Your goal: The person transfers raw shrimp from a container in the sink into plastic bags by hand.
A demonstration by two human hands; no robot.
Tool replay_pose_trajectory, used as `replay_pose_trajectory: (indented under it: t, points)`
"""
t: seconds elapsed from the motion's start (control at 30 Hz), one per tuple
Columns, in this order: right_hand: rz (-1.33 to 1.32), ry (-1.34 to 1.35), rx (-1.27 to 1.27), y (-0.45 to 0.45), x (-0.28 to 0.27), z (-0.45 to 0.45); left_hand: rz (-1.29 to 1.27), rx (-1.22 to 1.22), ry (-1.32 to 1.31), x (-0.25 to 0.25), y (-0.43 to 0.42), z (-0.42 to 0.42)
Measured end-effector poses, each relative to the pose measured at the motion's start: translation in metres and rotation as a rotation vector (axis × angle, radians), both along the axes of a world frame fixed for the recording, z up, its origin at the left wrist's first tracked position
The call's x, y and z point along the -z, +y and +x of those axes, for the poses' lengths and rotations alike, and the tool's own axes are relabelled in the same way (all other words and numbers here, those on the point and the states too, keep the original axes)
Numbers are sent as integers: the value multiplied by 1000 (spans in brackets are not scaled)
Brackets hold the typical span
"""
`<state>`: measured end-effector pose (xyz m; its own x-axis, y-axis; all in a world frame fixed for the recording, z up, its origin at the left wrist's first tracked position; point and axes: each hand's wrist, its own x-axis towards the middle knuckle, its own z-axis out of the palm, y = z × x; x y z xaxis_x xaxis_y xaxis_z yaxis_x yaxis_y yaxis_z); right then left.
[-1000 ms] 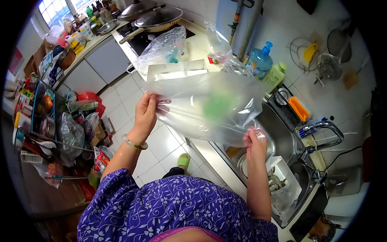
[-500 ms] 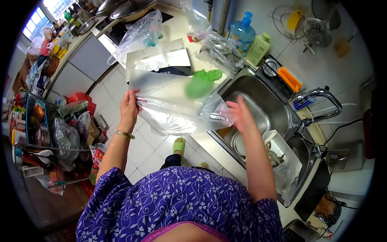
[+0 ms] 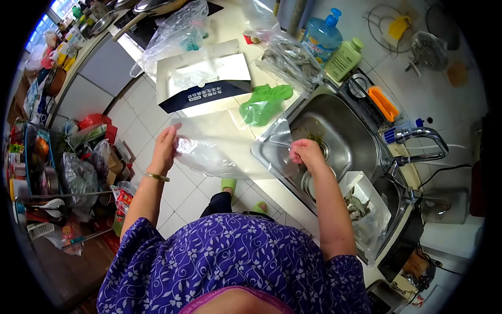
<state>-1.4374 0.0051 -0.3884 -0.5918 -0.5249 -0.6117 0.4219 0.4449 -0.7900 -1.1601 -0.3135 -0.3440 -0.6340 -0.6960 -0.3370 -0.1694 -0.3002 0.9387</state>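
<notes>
A clear plastic bag (image 3: 219, 152) is stretched between my two hands, over the counter's front edge. My left hand (image 3: 168, 145) is closed on the bag's left end. With fingers pinched, my right hand (image 3: 307, 153) grips the other end, above the near rim of the sink (image 3: 334, 112). Behind the bag lies a crumpled green cloth (image 3: 265, 102). An open white-and-dark-blue box (image 3: 209, 91) with a clear plastic liner in it stands to the left of the cloth.
Shrimp in a white tray (image 3: 374, 196) with plastic lie at the sink's right part. A chrome faucet (image 3: 423, 138) arches over the sink. A blue pump bottle (image 3: 321, 39) and a green bottle (image 3: 344, 58) stand behind it. Another plastic bag (image 3: 293, 63) lies nearby.
My right hand has gone from spread fingers to a pinch on the bag. The bag has dropped lower and hangs flatter, showing more of the box and the green cloth.
</notes>
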Motion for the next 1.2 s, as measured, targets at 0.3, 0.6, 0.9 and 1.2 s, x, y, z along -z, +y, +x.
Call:
replay_pose_trajectory:
  t: [0.3, 0.6, 0.9, 1.2]
  points:
    - [-83, 1303, -436, -31, -176, 44, -608, 677, 174, -142, 50, -66]
    - [-44, 1355, -708, 15, -285, 36, -1012, 1182, 98, -240, 113, -125]
    - [-227, 1265, -492, 82, -317, 26, -1467, 1159, 553, -286, 160, -164]
    - [-19, 1135, -491, 95, -327, 27, -1794, 994, 746, -301, 197, -189]
